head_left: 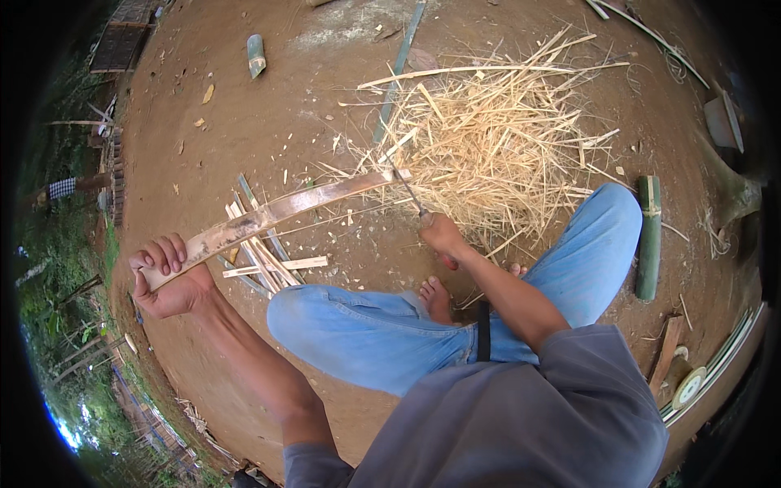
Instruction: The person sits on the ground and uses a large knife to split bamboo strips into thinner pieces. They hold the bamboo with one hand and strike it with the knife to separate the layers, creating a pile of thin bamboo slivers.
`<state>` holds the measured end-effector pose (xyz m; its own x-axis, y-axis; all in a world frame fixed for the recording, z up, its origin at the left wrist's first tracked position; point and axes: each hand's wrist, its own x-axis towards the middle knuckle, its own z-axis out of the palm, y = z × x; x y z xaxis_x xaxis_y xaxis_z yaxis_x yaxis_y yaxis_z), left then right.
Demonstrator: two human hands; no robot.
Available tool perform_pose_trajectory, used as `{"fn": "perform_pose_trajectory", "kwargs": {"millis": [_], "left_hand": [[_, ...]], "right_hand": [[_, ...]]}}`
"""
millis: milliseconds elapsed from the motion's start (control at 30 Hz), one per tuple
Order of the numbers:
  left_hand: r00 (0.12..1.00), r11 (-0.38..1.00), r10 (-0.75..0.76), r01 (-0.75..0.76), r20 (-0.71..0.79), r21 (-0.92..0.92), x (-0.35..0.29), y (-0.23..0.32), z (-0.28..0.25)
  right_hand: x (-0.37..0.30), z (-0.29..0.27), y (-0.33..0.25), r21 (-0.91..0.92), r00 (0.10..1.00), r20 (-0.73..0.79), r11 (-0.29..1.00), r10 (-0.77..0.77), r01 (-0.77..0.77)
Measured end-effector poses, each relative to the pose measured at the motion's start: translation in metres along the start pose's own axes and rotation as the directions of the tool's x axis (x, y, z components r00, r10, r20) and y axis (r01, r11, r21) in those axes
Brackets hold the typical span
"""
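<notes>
My left hand is closed round the near left end of a long split bamboo strip, its pale brown inner face showing. The strip slants up to the right across the front of my left knee. In my right hand is a knife with a reddish handle, its narrow blade pointing up and to the left. The blade crosses the strip close to its far right end; whether it cuts into the bamboo I cannot tell. Just beyond that end lies a heap of pale bamboo shavings.
Several split bamboo slats lie by my left knee. A green bamboo section rests beside my right knee, a shorter piece farther off on the dirt ground. A long green slat runs beside the heap. Long strips lie at right.
</notes>
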<state>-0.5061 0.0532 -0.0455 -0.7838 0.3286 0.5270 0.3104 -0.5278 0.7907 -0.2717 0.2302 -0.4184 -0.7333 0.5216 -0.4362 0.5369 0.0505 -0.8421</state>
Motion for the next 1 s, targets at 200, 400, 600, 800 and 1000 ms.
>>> {"fn": "perform_pose_trajectory", "kwargs": {"millis": [200,400,600,800,1000], "left_hand": [[0.971,0.994,-0.108,0.105,-0.213,-0.023,0.05,0.311,-0.235],[0.985,0.976,-0.125,0.101,-0.119,-0.195,-0.066,0.618,-0.315],[0.953,0.976,-0.131,0.076,-0.274,-0.202,-0.137,0.743,-0.284],[0.986,0.988,-0.108,0.092,-0.128,-0.128,-0.16,0.781,-0.258],[0.98,0.994,-0.096,0.086,-0.174,-0.067,-0.155,0.775,-0.259]], "right_hand": [[-0.226,0.281,-0.262,0.126,0.993,0.115,0.992,-0.024,0.01],[-0.558,0.411,-0.335,0.257,0.979,0.16,0.952,0.13,-0.168],[-0.681,0.403,-0.332,0.187,0.952,0.188,0.943,0.242,-0.277],[-0.722,0.388,-0.316,0.251,0.954,0.232,0.936,0.189,-0.246],[-0.701,0.394,-0.315,0.331,0.953,0.291,0.925,0.09,-0.188]]}}
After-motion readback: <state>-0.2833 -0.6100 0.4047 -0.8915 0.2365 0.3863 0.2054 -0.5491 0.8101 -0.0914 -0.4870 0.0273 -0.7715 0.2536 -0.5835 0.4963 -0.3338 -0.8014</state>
